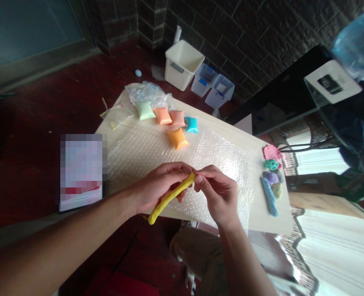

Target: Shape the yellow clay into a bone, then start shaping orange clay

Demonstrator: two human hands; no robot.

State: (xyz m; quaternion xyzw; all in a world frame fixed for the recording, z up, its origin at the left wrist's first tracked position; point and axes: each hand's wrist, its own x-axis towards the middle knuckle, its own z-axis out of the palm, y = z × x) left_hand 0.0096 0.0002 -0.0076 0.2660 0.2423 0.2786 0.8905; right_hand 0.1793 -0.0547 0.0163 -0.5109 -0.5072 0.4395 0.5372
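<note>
A long roll of yellow modelling clay (pixel 171 198) runs slantwise between my hands, above the near edge of the table. My right hand (pixel 220 193) pinches its upper end between thumb and forefinger. Behind the roll, my left hand (pixel 159 187) is closed on it near the same end, with some fingers hidden. The lower end of the roll hangs free past the left wrist. Beyond the hands lie packets of soft clay: orange (pixel 178 138), blue (pixel 192 124), pale green (pixel 145 110) and two peach ones (pixel 162 116).
Bubble wrap (pixel 132 154) covers much of the table (pixel 259 228). At the right edge sit shaped clay pieces: pink (pixel 272 152), green (pixel 271 164), purple (pixel 271 177) and a blue strip (pixel 269 197). Crumpled plastic bags (pixel 148 93) lie at the far left; a white bin (pixel 182 68) stands behind.
</note>
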